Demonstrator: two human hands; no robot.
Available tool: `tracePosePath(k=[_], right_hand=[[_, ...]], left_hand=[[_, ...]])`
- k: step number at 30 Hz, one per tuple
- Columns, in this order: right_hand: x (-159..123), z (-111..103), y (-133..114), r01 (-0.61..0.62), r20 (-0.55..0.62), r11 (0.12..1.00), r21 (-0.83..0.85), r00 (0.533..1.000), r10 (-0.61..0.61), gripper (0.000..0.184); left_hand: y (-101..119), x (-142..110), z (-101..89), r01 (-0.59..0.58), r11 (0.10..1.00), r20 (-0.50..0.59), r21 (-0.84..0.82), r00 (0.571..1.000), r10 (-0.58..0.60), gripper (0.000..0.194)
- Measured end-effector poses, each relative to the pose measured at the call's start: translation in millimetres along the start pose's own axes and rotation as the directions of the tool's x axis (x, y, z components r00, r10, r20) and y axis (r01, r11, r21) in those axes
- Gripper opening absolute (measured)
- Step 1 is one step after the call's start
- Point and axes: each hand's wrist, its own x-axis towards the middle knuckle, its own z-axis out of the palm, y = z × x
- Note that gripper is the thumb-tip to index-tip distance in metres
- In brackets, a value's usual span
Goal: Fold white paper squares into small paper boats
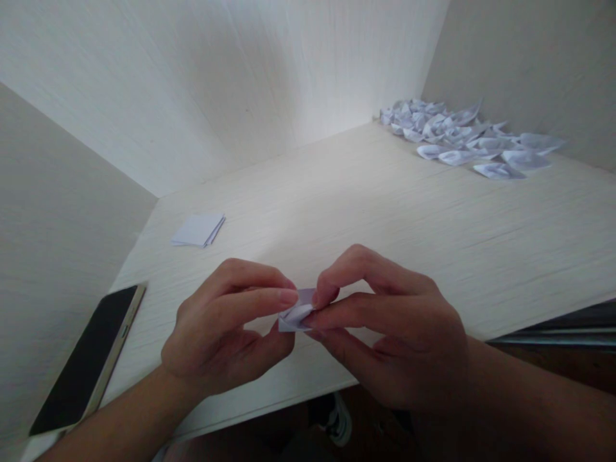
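A small piece of folded white paper (294, 317) is held between both hands above the front part of the table. My left hand (231, 327) pinches its left side, with fingers on top and the thumb below. On the opposite side, my right hand (389, 327) grips the paper between thumb and fingertips. Folds stand up in the middle of the paper, partly covered by the fingers, so its full shape is hidden.
Several folded white paper pieces (447, 131) lie heaped in the far right corner. A small stack of white paper (198, 230) rests at the left, and a dark-screened phone (89, 359) lies nearer. Pale panels (231, 83) rise behind and beside the table (346, 192).
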Motion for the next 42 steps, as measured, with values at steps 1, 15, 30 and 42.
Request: tracePosePath(k=[1, 15, 30, 42], right_hand=[[0, 0, 0, 0.002, -0.002, 1.000, -0.004, 1.000, -0.002, 0.017], [-1, 4, 9, -0.009, -0.007, 1.000, 0.025, 1.000, 0.009, 0.013], [-1, 5, 15, -0.037, 0.083, 0.987, 0.155, 0.996, 0.024, 0.014], [-2, 0, 15, -0.029, 0.102, 0.999, 0.017, 0.994, 0.027, 0.015]], left_hand=[[0, 0, -0.5, 0.001, 1.000, 0.001, 0.001, 1.000, -0.001, 0.032], [8, 5, 8.3, 0.026, 0.998, -0.086, -0.059, 0.996, -0.031, 0.023], [13, 5, 10.8, 0.050, 0.991, -0.061, -0.123, 0.996, -0.058, 0.025], [13, 6, 4.9, 0.097, 0.995, 0.061, -0.007, 0.994, -0.096, 0.040]])
